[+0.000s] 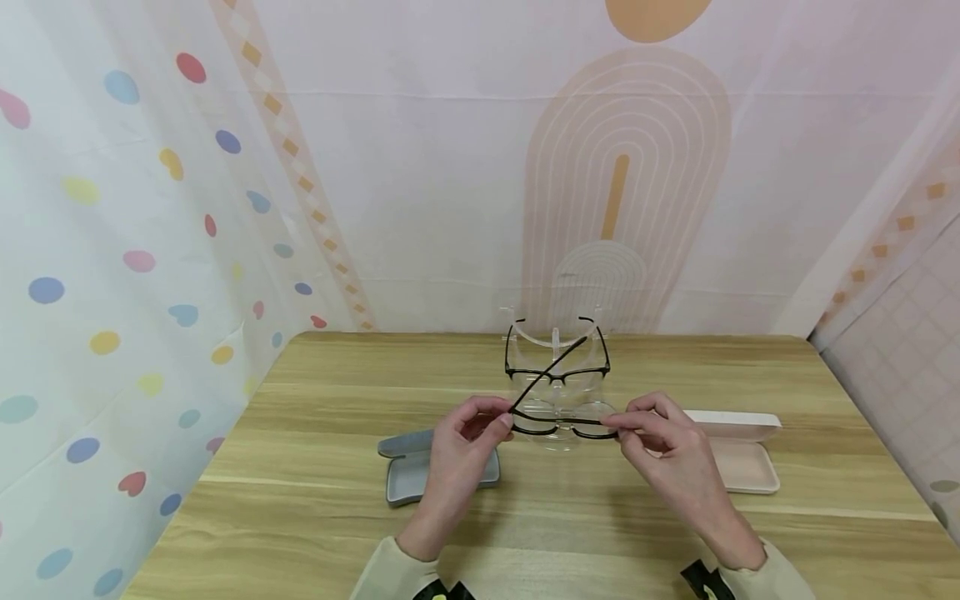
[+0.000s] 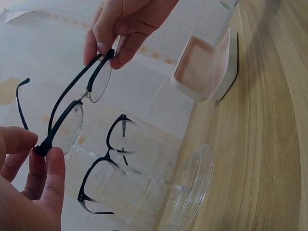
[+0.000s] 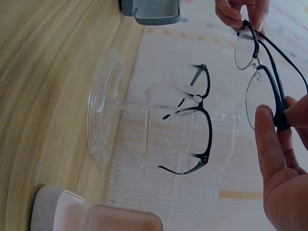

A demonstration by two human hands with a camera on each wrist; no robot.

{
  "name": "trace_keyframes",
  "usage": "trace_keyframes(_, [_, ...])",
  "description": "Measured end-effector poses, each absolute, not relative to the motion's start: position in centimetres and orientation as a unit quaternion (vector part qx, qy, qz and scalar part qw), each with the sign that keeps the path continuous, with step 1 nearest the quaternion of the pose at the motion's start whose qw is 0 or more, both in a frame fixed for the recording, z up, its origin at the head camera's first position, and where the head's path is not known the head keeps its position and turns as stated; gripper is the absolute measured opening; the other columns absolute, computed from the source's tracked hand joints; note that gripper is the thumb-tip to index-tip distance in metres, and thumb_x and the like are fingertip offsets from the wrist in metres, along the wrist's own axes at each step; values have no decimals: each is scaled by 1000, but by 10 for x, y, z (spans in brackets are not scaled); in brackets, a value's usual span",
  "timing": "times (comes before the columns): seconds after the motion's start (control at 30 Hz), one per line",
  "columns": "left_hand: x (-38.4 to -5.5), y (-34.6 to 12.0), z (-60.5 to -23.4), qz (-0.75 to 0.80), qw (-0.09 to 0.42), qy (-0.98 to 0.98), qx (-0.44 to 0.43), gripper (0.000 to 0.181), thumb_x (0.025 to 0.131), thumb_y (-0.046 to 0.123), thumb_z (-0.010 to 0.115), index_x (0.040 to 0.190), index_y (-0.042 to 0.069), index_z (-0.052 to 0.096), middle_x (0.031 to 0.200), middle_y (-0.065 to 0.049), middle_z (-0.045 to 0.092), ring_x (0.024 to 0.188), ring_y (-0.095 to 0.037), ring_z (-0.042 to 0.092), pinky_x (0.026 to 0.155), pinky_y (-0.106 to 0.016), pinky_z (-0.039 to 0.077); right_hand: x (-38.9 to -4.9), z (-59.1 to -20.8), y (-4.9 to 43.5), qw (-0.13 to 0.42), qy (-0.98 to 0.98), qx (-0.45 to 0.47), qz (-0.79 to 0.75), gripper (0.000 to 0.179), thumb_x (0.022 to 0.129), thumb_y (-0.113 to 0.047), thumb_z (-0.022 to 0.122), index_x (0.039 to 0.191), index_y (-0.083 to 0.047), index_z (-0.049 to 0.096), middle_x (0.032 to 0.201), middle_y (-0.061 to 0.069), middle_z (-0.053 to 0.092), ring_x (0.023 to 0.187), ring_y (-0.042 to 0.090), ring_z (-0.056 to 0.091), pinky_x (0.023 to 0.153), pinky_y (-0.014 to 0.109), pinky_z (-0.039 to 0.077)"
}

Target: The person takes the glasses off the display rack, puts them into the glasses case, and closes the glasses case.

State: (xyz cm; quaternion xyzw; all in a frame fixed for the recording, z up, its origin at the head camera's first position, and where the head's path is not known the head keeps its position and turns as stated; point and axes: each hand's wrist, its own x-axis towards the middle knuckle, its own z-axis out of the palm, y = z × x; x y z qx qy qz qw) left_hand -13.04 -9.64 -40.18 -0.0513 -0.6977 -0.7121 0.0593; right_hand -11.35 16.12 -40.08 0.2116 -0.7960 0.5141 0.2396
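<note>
Both hands hold a pair of black half-rim glasses (image 1: 534,432) above the table, lenses facing the person. My left hand (image 1: 465,454) pinches the left hinge corner between thumb and fingers. At the opposite corner, my right hand (image 1: 671,450) grips the frame, its thumb and fingers around the hinge end. One temple lies folded across behind the lenses; the other sticks out at a slant from the left corner. Just beyond, a second pair of black-framed glasses (image 3: 210,130) hangs on a clear plastic display stand (image 3: 98,110).
An open grey glasses case (image 1: 407,479) lies on the wooden table (image 1: 300,500), partly behind the left hand. Another open case, white with a pink lining (image 1: 746,467), is beside the right hand. A patterned curtain (image 1: 420,167) hangs along the table's back edge.
</note>
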Motion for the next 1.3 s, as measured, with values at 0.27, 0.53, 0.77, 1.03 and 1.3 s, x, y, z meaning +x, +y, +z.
trace_keyframes(0.27, [-130,-97,-402,-710,57,-700,-52,13,92,0,73,105,-2,76,98,-14,73,83,-16,70,78,-27,58,-113,-400,162,233,-802,204,510,38,85,19,64,99,-11,82,98,-3,63,81,6,66,71,19,59])
trace_keyframes(0.53, [-131,-97,-401,-702,62,-707,-57,12,91,1,75,102,-1,78,106,-20,72,87,-15,70,78,-25,57,-114,-400,162,231,-806,198,507,34,86,17,67,99,-11,81,99,-3,64,83,6,66,73,19,59])
trace_keyframes(0.77, [-130,-97,-401,-693,67,-716,-56,10,90,1,75,100,1,79,103,-12,74,89,-15,69,78,-23,55,-114,-401,162,231,-809,192,505,34,87,16,68,99,-13,81,99,-4,64,82,6,67,72,19,59])
trace_keyframes(1.03, [-129,-98,-401,-688,65,-721,-48,10,90,2,75,99,1,79,103,-14,74,88,-16,70,77,-24,56,-114,-402,162,238,-805,186,511,31,85,17,71,98,-11,77,97,-3,67,84,4,68,72,17,58])
trace_keyframes(1.3, [-129,-99,-401,-688,69,-720,-56,10,89,1,75,98,2,80,100,-10,75,87,-16,69,77,-24,56,-114,-402,162,237,-805,180,513,31,85,17,71,96,-11,75,98,-2,68,84,4,69,70,17,58])
